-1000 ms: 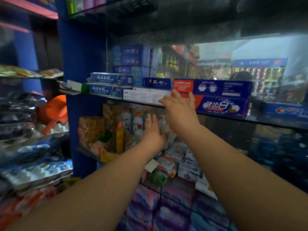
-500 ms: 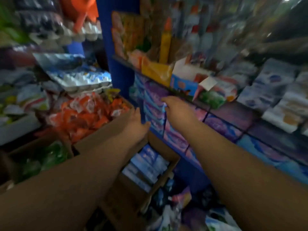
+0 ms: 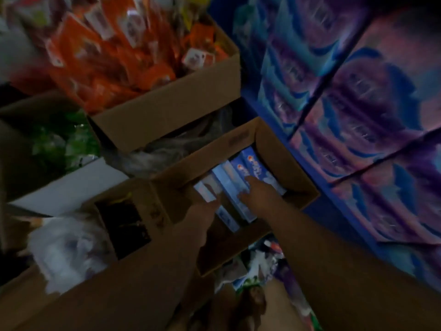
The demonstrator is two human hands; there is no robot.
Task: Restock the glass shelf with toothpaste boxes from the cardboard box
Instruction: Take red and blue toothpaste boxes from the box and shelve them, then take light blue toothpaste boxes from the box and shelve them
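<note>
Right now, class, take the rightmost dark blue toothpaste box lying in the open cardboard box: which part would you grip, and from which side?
Come from above, the only open side of the cardboard box. The rightmost dark blue toothpaste box lies flat, long and narrow, packed against a neighbouring box on its left, so probably pinch across its narrow width near mid-length and lift straight up.

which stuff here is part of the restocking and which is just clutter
Job in hand:
cardboard box
toothpaste boxes inside it
left hand and right hand, both reaching in

Lying about:
orange packets in another carton
purple packs stacked on the right
green packets
white bag
</note>
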